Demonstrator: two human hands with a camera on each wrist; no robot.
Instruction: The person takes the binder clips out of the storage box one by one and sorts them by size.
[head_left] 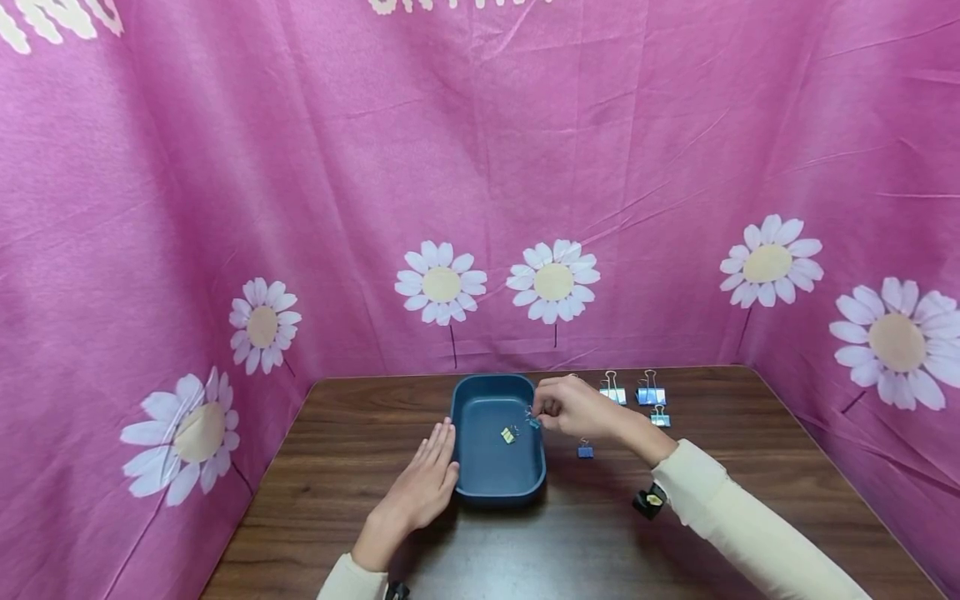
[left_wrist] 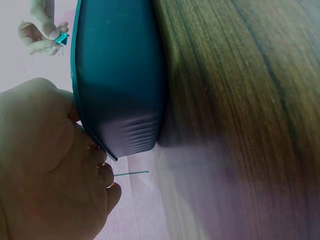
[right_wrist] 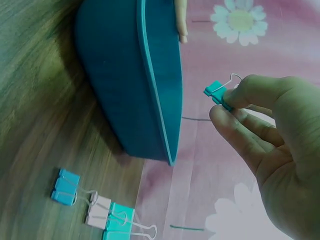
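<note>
A teal binder clip [right_wrist: 217, 93] is pinched between the thumb and fingertips of my right hand [head_left: 573, 406]. In the head view that hand is at the right rim of a dark blue-teal rectangular tray [head_left: 491, 475], with the clip just inside the rim. A yellow binder clip [head_left: 508, 435] lies on the tray's floor. My left hand [head_left: 422, 485] rests against the tray's left side, its fingers straight along the rim. From the left wrist view, the palm [left_wrist: 45, 160] is seen beside the tray's outer wall, and the held clip [left_wrist: 61, 39] shows beyond it.
Right of the tray, a small blue binder clip [head_left: 585, 451] lies on the wooden table [head_left: 337, 450]. Farther back are larger clips, one silvery [head_left: 612, 395] and one blue [head_left: 651, 396], and a small teal clip [head_left: 660, 418]. A pink flowered curtain [head_left: 495, 167] surrounds the table.
</note>
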